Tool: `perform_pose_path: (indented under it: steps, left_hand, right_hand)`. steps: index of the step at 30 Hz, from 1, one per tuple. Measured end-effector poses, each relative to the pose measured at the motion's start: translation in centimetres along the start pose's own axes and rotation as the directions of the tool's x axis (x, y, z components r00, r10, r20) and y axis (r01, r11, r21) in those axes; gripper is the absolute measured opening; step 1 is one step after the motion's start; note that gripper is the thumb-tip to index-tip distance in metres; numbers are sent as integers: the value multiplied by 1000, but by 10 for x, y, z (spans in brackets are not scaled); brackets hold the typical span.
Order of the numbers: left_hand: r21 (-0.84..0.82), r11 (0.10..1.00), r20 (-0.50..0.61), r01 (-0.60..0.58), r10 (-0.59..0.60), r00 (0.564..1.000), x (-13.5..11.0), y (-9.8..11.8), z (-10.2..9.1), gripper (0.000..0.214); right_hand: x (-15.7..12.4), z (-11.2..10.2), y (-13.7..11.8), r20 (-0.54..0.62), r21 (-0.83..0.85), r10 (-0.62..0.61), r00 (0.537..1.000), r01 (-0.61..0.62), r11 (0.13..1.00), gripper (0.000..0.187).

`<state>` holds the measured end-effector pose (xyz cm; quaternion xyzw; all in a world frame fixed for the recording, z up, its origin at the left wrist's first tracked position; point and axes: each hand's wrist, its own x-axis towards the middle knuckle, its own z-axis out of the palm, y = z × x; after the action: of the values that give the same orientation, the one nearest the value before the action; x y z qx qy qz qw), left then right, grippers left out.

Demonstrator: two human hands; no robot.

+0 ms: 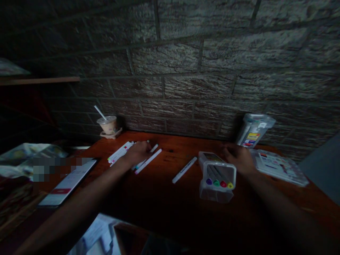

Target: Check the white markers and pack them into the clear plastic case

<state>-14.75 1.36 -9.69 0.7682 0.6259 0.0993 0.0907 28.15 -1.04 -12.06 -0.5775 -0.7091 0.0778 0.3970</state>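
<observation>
My left hand (pixel 138 153) rests on a loose row of white marker pens (pixel 120 153) on the dark wooden table (pixel 164 198), fingers curled over two of them (pixel 148 161); whether it grips one is unclear. A single white marker (pixel 184 170) lies alone mid-table. My right hand (pixel 239 157) lies against the far side of a clear plastic marker case (pixel 217 177), fingers bent round it. The case lies on its side and shows several markers with coloured caps.
A brick wall (pixel 186 71) backs the table. A lidded drink cup with a straw (pixel 107 124) stands at the far left. A phone or tablet (pixel 67 182) lies left. Another marker pack (pixel 253 130) leans on the wall, with a flat plastic packet (pixel 278 166) beside it. Papers (pixel 95 237) lie near me.
</observation>
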Motion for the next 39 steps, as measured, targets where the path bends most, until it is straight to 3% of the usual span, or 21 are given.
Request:
perform_pose_path:
  steps: [3, 6, 11, 14, 17, 19, 23, 26, 29, 33, 36, 39]
  left_hand:
    - [4, 1000, -9, -29, 29, 1000, 4, 2, 6, 15]
    - [-29, 997, -62, -74, 72, 995, 6, 7, 6, 19]
    - [-124, 971, -235, -206, 173, 956, 6, 41, -2, 28]
    - [-335, 850, -403, -406, 260, 878, 8, 81, -6, 33]
    - [-309, 758, -469, -574, 404, 786, 11, 129, -13, 33]
    - [-273, 704, -449, -655, 509, 734, 14, 160, -18, 30]
    - [-247, 601, -389, -760, 657, 645, 22, 205, -22, 27]
    - [-222, 573, -365, -789, 701, 612, 27, 217, -17, 25]
    - [-278, 592, -384, -756, 653, 653, 29, 210, -9, 23]
    - [-501, 612, -442, -612, 427, 789, 23, 183, 6, 23]
    - [-678, 515, -431, -523, 298, 852, 13, 169, 19, 28]
    - [-778, 414, -434, -473, 190, 881, 3, 163, 30, 31]
  right_hand:
    - [0, 0, 2, -17, 16, 22, 1000, -22, 1000, 33]
    - [1, 1, 7, -16, 144, 121, 992, -118, 983, 29]
    - [3, 4, 15, -23, 347, 240, 970, -218, 912, 36]
    - [5, 0, 9, -54, 434, 259, 964, -211, 876, 43]
    - [6, -11, -4, -115, 503, 269, 956, -177, 846, 50]
    - [6, -22, -15, -156, 558, 263, 952, -135, 819, 54]
    - [4, -40, -36, -103, 833, 163, 981, -5, 554, 52]
    - [3, -42, -46, -56, 843, 131, 990, -23, 537, 47]
    - [3, -39, -50, -43, 813, 127, 991, -39, 581, 38]
    - [2, -33, -48, -25, 828, 100, 995, -36, 559, 34]
    - [0, -30, -47, 11, 828, 75, 997, -51, 559, 30]
    - [-3, -28, -48, 35, 815, 62, 997, -64, 576, 27]
